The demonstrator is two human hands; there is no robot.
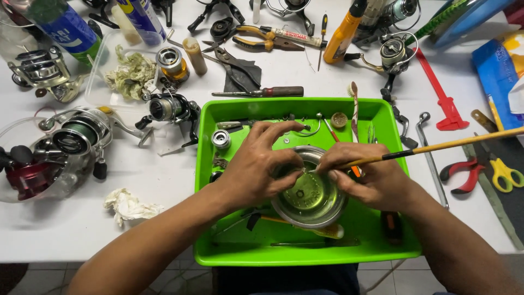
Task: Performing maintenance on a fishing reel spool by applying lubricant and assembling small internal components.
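Green plastic tray point(376, 240) set on white tabletop point(82, 229); round metal bowl of yellowish liquid point(310, 192) held inside. Small part pinched over bowl by left hand point(256, 170). Long wooden-handled brush point(436, 147) gripped by right hand point(376, 180), axis running right, tip toward part between hands.

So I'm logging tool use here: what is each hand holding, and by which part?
Right hand holds a thin brush near its bristle end, over the metal bowl. Left hand pinches something too small to identify.
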